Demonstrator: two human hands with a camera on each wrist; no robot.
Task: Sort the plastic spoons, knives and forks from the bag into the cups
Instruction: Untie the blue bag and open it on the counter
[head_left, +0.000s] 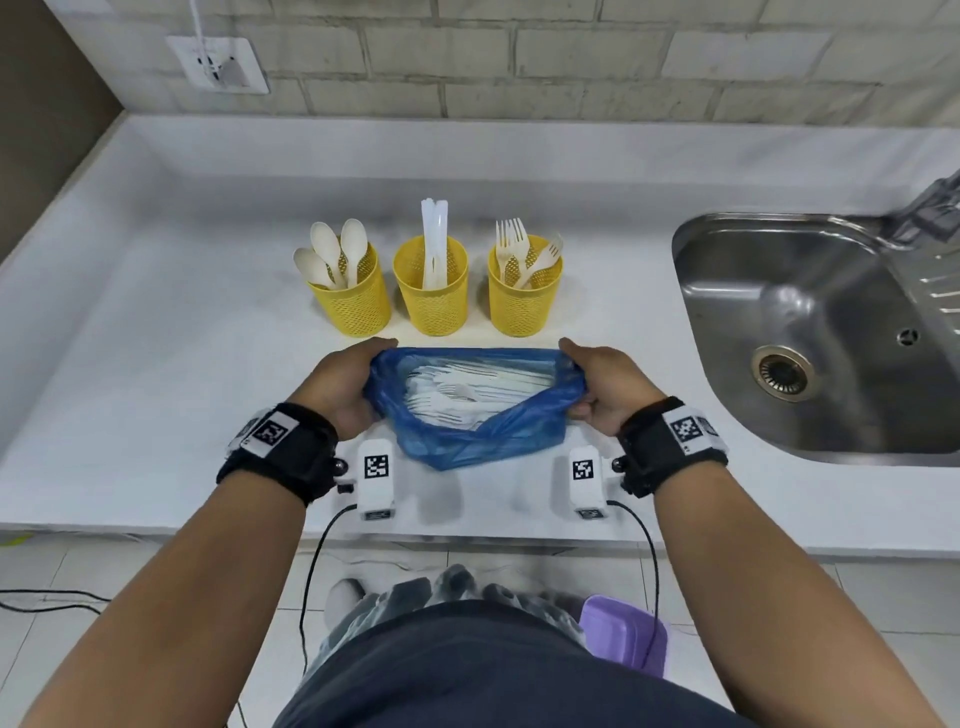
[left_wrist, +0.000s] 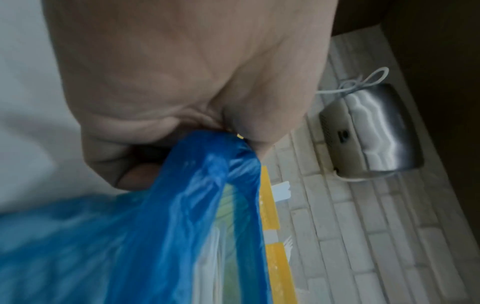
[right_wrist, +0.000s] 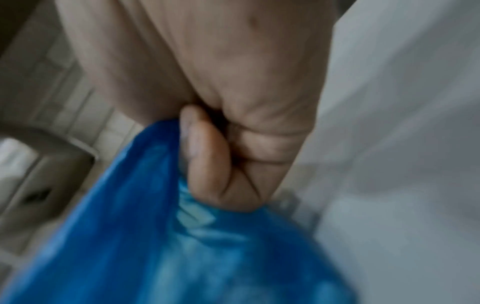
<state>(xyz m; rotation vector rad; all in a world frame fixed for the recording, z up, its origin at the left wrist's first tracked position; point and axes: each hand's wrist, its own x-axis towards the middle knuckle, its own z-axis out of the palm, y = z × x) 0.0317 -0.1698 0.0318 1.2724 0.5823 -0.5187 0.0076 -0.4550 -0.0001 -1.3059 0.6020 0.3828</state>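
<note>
A blue plastic bag (head_left: 467, 436) lies on the white counter (head_left: 156, 338) near its front edge, its mouth stretched wide between both hands. White plastic cutlery (head_left: 457, 389) shows inside it. My left hand (head_left: 343, 384) grips the bag's left rim (left_wrist: 207, 174); my right hand (head_left: 602, 389) grips the right rim (right_wrist: 155, 164). Behind the bag stand three yellow mesh cups in a row: the left cup (head_left: 353, 301) holds spoons, the middle cup (head_left: 431, 296) holds knives, the right cup (head_left: 524, 296) holds forks.
A steel sink (head_left: 810, 332) is set into the counter at the right, with a tap (head_left: 930, 208) at its far corner. A wall socket (head_left: 218, 65) with a plugged cable sits on the brick wall at the back left. A purple box (head_left: 623, 639) lies on the floor below.
</note>
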